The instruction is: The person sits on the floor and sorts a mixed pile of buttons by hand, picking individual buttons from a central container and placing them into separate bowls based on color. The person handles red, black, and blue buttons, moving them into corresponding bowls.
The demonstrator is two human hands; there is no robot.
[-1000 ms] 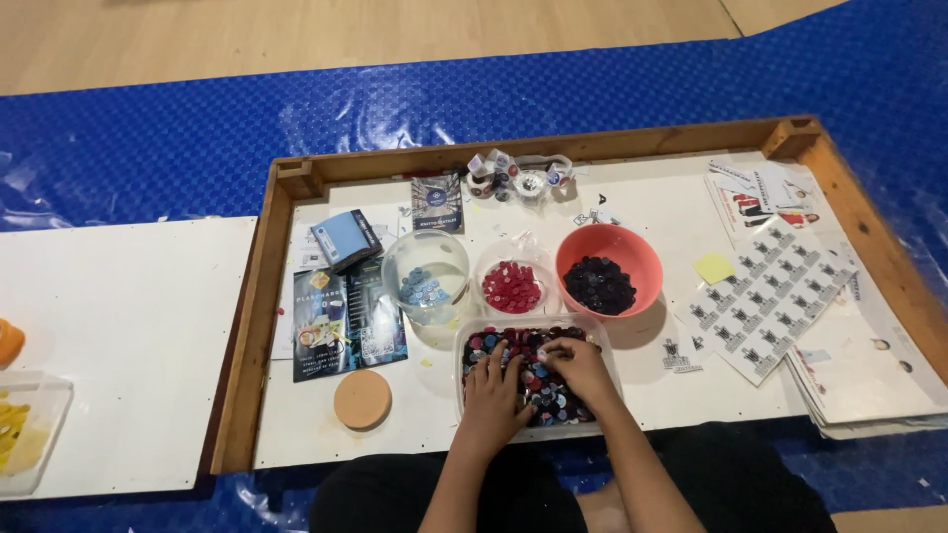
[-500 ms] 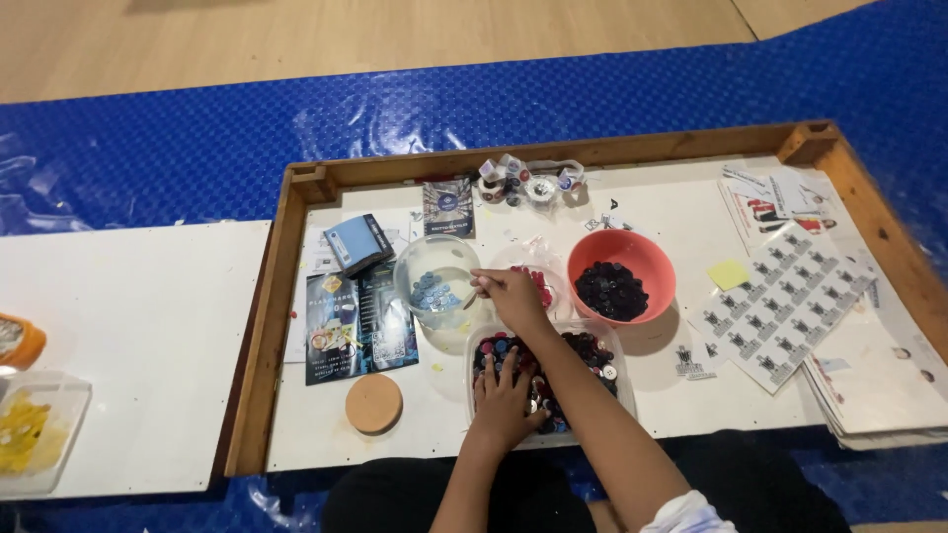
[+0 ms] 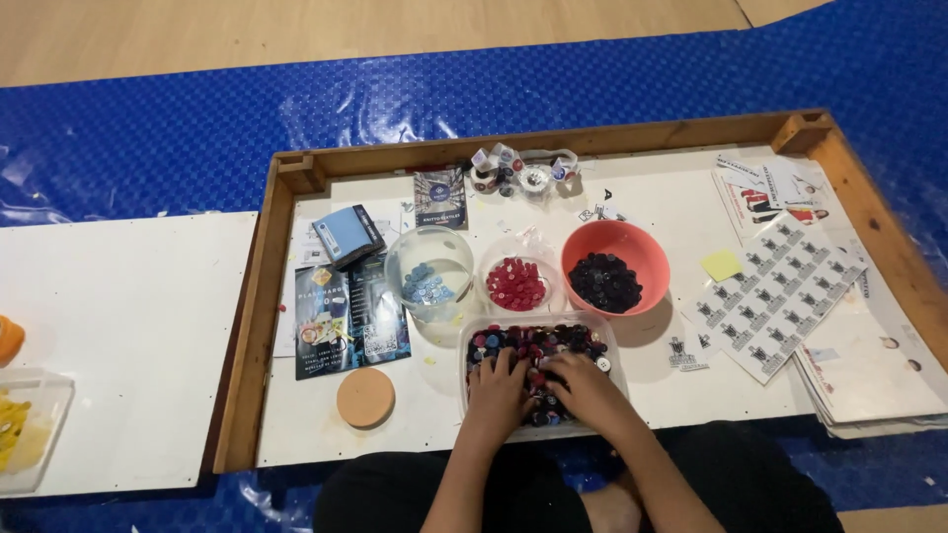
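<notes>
Both hands, left hand (image 3: 501,387) and right hand (image 3: 583,385), palms down, fingers spread in button tray (image 3: 472,341), grip loose; three bowls just beyond.

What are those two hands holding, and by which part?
It cannot be told. The left hand and right hand rest palms down in the clear tub of mixed buttons, fingertips buried; any pinched button is hidden.

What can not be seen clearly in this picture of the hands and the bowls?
- Head view: the fingertips of the left hand and right hand are buried among the mixed buttons in the clear tray, so any held button is hidden.
- The buttons in the coral bowl are too small and dark to count.
- The orange thing and yellow-filled container are cut off by the left edge.
</notes>
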